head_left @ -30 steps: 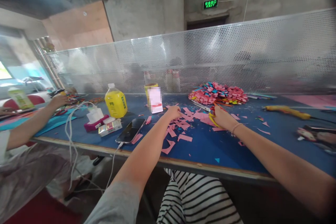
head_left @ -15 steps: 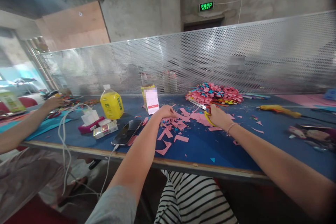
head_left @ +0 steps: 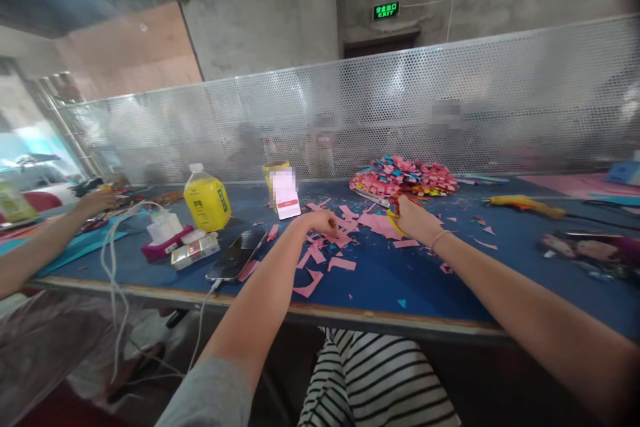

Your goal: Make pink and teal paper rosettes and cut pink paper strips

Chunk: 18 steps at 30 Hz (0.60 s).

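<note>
My right hand (head_left: 414, 219) is wrapped round the yellow handle of a pair of scissors (head_left: 396, 223), whose metal blades point left and away from me. Low over the scattered pink paper scraps (head_left: 342, 264), my left hand (head_left: 323, 221) has its fingers curled together; what they hold, if anything, is too small to make out. A larger pink paper piece (head_left: 376, 220) lies between the two hands. Behind the scissors sits a heap of pink, blue and yellow paper strips (head_left: 390, 175).
Left of my arm lie a phone (head_left: 237, 255), a small box (head_left: 195, 251), a tissue pack (head_left: 165, 240) and a yellow bottle (head_left: 207, 201). A lit phone (head_left: 287, 197) stands upright. A yellow tool (head_left: 525, 205) lies right. Another person's hand (head_left: 99, 201) works far left. A perforated screen (head_left: 240, 120) backs the table.
My left hand has turned and its fingers have curled in more over the scraps. The right hand keeps the scissors in about the same place. The view has shifted slightly.
</note>
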Motion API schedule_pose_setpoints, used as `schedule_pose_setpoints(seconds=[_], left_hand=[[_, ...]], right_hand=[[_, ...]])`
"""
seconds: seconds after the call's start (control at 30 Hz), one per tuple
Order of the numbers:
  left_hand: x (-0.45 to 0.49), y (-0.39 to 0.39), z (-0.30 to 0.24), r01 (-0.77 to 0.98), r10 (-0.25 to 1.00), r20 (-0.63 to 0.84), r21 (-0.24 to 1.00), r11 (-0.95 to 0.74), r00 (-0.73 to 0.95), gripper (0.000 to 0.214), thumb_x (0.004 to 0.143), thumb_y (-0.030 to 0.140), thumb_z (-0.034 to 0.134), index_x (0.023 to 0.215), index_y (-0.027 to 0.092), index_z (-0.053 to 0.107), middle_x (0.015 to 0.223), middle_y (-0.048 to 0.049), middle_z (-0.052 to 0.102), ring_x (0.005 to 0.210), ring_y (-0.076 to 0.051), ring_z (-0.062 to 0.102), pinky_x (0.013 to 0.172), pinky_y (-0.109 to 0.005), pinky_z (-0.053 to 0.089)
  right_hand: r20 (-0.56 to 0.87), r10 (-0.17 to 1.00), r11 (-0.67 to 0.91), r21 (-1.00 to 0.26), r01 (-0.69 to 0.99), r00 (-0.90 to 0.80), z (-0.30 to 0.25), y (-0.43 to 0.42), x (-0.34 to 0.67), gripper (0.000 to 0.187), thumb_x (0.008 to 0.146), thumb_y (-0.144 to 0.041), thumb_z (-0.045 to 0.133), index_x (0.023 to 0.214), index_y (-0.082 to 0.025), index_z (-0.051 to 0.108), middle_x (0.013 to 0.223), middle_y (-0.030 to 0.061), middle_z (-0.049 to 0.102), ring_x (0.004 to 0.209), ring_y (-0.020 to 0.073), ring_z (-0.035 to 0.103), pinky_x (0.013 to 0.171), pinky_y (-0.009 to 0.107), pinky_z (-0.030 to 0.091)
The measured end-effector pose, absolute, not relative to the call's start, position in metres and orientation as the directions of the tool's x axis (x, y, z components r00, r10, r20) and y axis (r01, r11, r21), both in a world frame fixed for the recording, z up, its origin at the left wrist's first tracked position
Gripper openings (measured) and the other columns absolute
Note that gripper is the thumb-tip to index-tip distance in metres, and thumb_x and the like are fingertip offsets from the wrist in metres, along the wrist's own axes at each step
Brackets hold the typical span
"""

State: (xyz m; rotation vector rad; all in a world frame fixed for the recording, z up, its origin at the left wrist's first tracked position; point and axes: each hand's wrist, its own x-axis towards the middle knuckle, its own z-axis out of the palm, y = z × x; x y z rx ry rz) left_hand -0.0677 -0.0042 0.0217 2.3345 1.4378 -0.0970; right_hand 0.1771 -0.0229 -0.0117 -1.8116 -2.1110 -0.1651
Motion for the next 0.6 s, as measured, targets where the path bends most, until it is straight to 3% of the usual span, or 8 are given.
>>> schedule_pose_setpoints(seconds=[0.17, 0.37, 0.6], left_hand=[[-0.065, -0.01, 0.031, 0.882, 0.88, -0.198, 0.298, -0.366, 0.432, 0.016, 0.062, 0.026, 0.062, 0.072, 0.014, 0.066, 0.074, -0.005, 0.063, 0.065, -0.015, 0.052, 0.061, -0.026, 0.037], [-0.072, -0.011, 0.047, 0.895, 0.936, 0.084, 0.274, -0.352, 0.343, 0.018, 0.066, 0.024, 0.056, 0.074, 0.013, 0.068, 0.078, -0.0062, 0.066, 0.067, -0.014, 0.053, 0.062, -0.025, 0.037], [-0.091, -0.032, 0.07, 0.97, 0.969, -0.045, 0.035, -0.242, 0.243, 0.012, 0.061, 0.012, 0.058, 0.07, 0.011, 0.066, 0.066, -0.005, 0.063, 0.058, -0.012, 0.051, 0.058, -0.024, 0.038]], right_hand=[[0.374, 0.921, 0.166, -0.126, 0.978, -0.108, -0.013, -0.022, 0.178, 0.02, 0.082, -0.024, 0.044, 0.095, -0.009, 0.043, 0.089, 0.0171, 0.062, 0.086, 0.0236, 0.061, 0.065, 0.026, 0.038], [0.372, 0.923, 0.134, -0.067, 0.989, -0.099, -0.009, -0.017, 0.184, 0.029, 0.083, -0.03, 0.044, 0.096, -0.004, 0.049, 0.093, 0.021, 0.061, 0.09, 0.0252, 0.06, 0.07, 0.027, 0.04], [0.151, 0.979, 0.148, -0.045, 0.988, -0.14, -0.007, -0.01, 0.206, 0.043, 0.08, -0.046, 0.042, 0.075, -0.009, 0.062, 0.08, 0.0191, 0.066, 0.078, 0.0247, 0.063, 0.064, 0.028, 0.042]])
